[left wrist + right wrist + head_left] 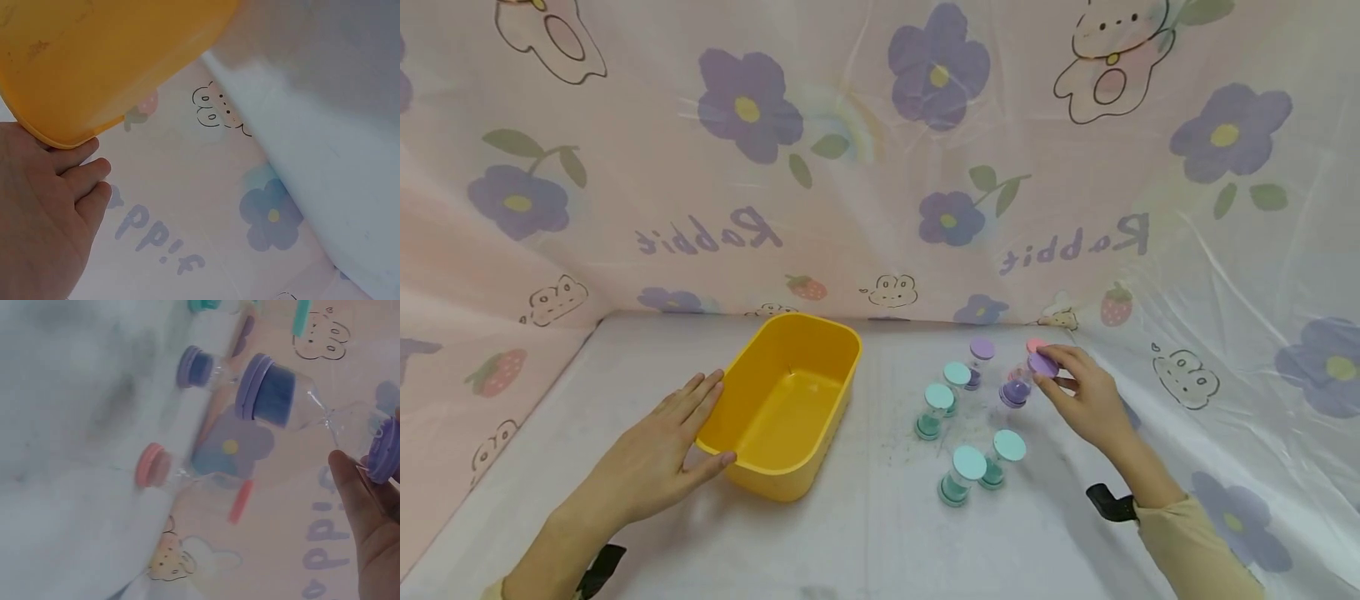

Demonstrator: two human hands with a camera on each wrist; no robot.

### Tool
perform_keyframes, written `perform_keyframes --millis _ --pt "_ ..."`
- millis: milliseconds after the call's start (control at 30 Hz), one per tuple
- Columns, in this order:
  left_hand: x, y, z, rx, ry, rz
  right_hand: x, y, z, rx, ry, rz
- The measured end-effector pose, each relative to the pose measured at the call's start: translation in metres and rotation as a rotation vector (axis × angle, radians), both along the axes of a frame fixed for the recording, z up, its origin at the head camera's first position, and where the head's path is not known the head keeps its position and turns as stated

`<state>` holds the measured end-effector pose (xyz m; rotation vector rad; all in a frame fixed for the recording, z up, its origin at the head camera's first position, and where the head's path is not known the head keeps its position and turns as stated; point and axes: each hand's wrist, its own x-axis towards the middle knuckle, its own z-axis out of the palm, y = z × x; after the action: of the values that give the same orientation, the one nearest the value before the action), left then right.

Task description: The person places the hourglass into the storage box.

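Note:
My right hand point(1086, 404) pinches a purple-capped sand timer point(1015, 392) by its top cap. The timer leans, and in the right wrist view its purple sand point(275, 395) lies in the end away from the fingers. Just behind it stands a pink sand timer point(153, 465), mostly hidden in the head view. A second purple sand timer point(981, 350) is to its left. On the left, my left hand point(651, 458) rests straight fingers on the near-left rim of a yellow plastic basin point(831, 429), thumb extended by the front corner.
Several teal sand timers point(967, 463) stand upright between the basin and my right arm. All of this is on a white-covered table point(880, 542). A printed cloth point(850, 192) with flowers and rabbits rises behind and at both sides.

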<state>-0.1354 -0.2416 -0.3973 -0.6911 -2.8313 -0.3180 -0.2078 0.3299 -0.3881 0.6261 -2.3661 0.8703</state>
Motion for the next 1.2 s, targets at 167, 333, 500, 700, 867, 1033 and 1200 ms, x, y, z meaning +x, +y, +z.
perform_keyframes --millis 167,333,500,700,867,1033,1200 --pt "0.000 0.000 -0.001 -0.001 -0.014 0.008 -0.003 -0.011 0.020 0.005 0.044 0.058" --pt "0.000 0.000 -0.002 0.000 -0.022 0.011 -0.006 -0.024 0.041 0.014 0.075 0.120" --pt "0.001 -0.001 -0.003 -0.004 0.010 0.005 -0.009 -0.040 0.059 0.032 0.090 0.175" --pt "0.000 -0.001 -0.004 -0.003 0.007 0.003 -0.017 -0.065 0.076 0.033 0.094 0.263" --pt "-0.001 -0.001 -0.004 -0.002 0.020 -0.003 -0.025 -0.087 0.085 0.029 0.078 0.320" --pt "-0.001 -0.001 -0.004 -0.003 0.011 -0.003 -0.033 -0.112 0.088 0.035 0.080 0.378" --pt "0.000 -0.001 -0.005 0.001 0.036 -0.012 -0.038 -0.142 0.091 0.051 0.087 0.444"
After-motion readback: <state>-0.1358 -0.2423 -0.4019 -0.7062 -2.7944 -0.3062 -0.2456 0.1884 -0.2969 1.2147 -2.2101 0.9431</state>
